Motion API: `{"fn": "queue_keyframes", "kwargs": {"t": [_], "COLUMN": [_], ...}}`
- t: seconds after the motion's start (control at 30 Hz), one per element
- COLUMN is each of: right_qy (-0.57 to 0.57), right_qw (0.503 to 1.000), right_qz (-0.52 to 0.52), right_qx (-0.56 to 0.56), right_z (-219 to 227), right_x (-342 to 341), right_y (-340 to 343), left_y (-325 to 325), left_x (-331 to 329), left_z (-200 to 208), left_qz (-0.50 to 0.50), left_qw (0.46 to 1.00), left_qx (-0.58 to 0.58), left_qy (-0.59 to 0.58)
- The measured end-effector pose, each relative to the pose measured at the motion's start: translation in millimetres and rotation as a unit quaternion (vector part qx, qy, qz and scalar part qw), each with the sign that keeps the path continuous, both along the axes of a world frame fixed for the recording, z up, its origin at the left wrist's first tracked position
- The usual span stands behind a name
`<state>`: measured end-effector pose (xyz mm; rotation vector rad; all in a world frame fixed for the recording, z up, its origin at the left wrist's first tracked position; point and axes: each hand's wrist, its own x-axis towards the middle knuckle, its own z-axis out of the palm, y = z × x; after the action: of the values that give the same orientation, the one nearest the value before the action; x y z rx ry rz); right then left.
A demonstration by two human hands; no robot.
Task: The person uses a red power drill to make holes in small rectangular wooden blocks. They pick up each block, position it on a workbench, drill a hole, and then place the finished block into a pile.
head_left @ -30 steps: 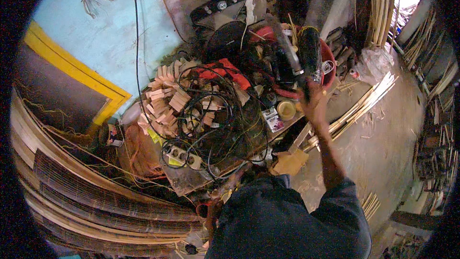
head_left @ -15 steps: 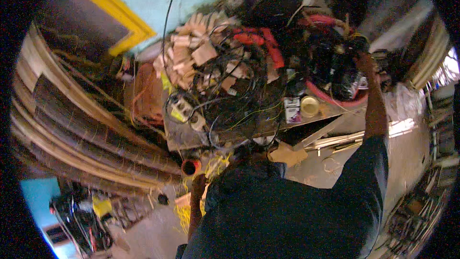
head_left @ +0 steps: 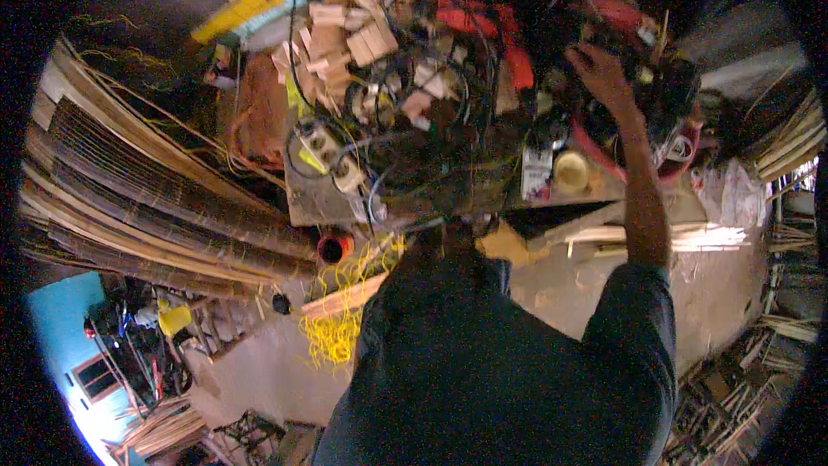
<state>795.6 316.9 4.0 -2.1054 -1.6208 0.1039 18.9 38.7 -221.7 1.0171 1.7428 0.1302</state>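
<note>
My right arm stretches forward over a red-rimmed basin packed with dark things, too dim and blurred to name. Above its left part is my right hand, fingers apart and bent a little, with nothing visible in them. Inside the basin's front right side lies a whitish roll or loop. My left hand is out of sight, behind my dark-clothed body. Just in front of the basin, a round yellowish lid or tub sits beside a small white box on the cluttered table.
Wood blocks are heaped at the table's back left, near a red object, tangled black cables and a socket strip. Below the table's left corner are an orange tube and yellow string. Curved slatted panels lean at left.
My right hand has moved left across the basin, and its fingers now show more plainly. My left hand, earlier low by the orange tube, has gone out of view. The view has shifted.
</note>
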Motion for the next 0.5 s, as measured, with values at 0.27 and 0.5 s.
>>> {"fn": "queue_keyframes", "kwargs": {"t": [0.27,0.5], "right_qy": [0.035,-0.188], "right_qw": [0.996,0.972], "right_qz": [-0.010,0.132], "right_qx": [-0.086,0.047], "right_z": [-13,-88], "right_x": [-138,-183], "right_y": [-66,-107], "left_y": [75,78], "left_x": [48,48], "left_z": [31,48], "left_qz": [0.041,-0.040], "left_qw": [0.996,0.997], "left_qx": [0.049,0.067], "left_qy": [-0.068,-0.017]}}
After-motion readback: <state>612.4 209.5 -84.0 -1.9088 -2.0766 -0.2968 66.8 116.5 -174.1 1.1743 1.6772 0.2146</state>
